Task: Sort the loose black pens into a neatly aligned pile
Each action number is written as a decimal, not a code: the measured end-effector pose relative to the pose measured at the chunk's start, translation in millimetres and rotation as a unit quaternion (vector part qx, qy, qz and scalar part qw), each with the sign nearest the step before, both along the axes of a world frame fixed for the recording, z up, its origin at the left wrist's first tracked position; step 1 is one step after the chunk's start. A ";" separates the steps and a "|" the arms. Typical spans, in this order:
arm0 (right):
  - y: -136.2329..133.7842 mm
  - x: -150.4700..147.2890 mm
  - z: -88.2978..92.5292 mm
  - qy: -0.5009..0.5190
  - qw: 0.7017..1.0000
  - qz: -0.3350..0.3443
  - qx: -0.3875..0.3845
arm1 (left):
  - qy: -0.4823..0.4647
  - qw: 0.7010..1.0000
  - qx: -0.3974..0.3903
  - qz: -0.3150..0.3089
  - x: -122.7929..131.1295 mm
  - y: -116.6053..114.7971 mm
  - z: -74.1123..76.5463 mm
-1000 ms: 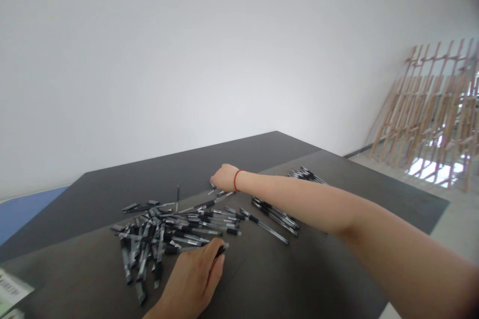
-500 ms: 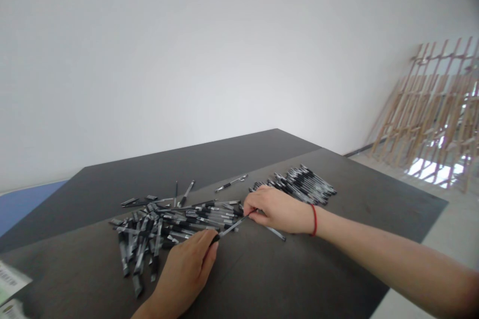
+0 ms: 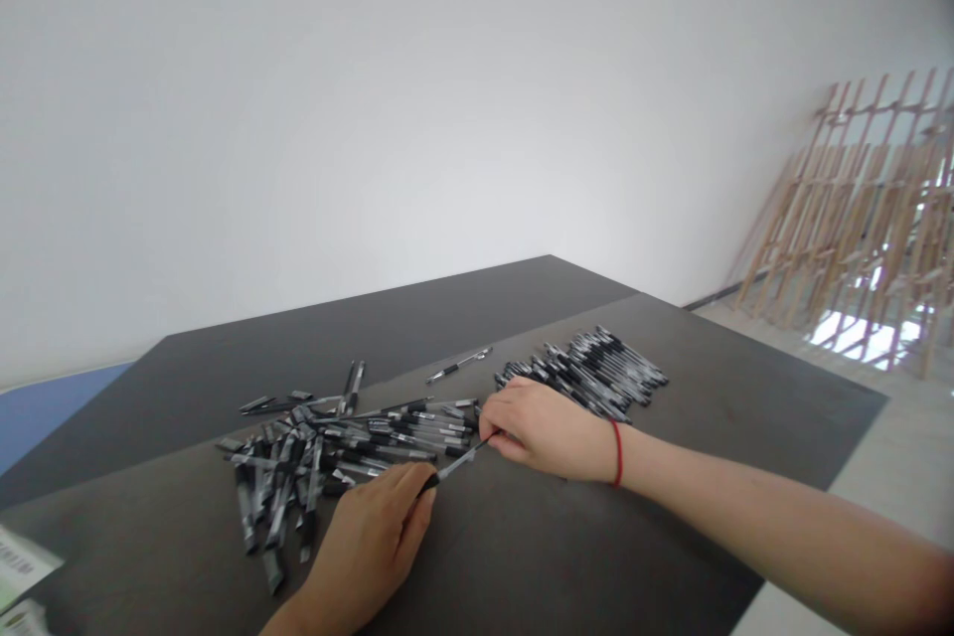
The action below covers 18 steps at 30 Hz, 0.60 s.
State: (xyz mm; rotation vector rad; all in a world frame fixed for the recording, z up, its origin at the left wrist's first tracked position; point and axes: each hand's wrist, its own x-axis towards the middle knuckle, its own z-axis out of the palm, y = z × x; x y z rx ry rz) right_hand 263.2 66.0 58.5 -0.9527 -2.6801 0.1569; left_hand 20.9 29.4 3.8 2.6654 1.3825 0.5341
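The table in front of me is broad and dark (image 3: pixel 566 537), its near part brownish grey and the strip by the wall blacker, the two split by a straight line. On its left side I see a loose heap of pens (image 3: pixel 287 477), black and clear, crossing one another at all angles, a few straying over that line. Towards the right, a slanting row of pens (image 3: pixel 607 370) lies packed close, roughly parallel. Between them a single pen (image 3: pixel 459 366) lies apart. At the near left shows some white-and-green packaging (image 3: pixel 26 561) with a barcode.
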 end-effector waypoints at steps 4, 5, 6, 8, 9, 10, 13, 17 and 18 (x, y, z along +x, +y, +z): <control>-8.9 -15.2 -3.8 -0.004 1.000 0.017 -0.007 | 0.016 1.000 -0.008 -0.013 2.1 -0.9 0.3; -10.2 -18.6 -4.1 0.000 1.000 0.022 -0.006 | 0.017 1.000 -0.008 -0.014 2.1 -1.0 -0.1; -10.0 -20.9 -4.0 0.009 1.000 0.022 -0.002 | 0.016 1.000 -0.007 -0.012 1.8 -0.9 -0.9; -3.0 -20.8 -2.7 0.033 0.999 -0.001 0.016 | 0.011 1.000 -0.005 -0.002 0.1 0.0 -3.3; 4.4 -18.3 -2.2 0.039 0.999 -0.026 0.028 | 0.006 1.000 -0.006 0.005 -1.1 0.7 -4.8; 14.3 -14.5 -2.0 0.031 0.997 -0.059 0.038 | 0.000 1.000 -0.006 0.012 -2.3 1.6 -6.4; 53.7 -0.2 -6.8 -0.053 0.985 -0.161 0.044 | -0.022 0.999 -0.007 0.024 -4.6 4.7 -10.5; 100.7 7.1 -22.7 -0.116 0.974 -0.194 0.036 | -0.037 0.999 -0.020 0.033 -4.1 6.6 -11.6; 108.5 5.6 -26.6 -0.127 0.972 -0.194 0.035 | -0.037 0.998 -0.024 0.033 -3.8 6.4 -11.2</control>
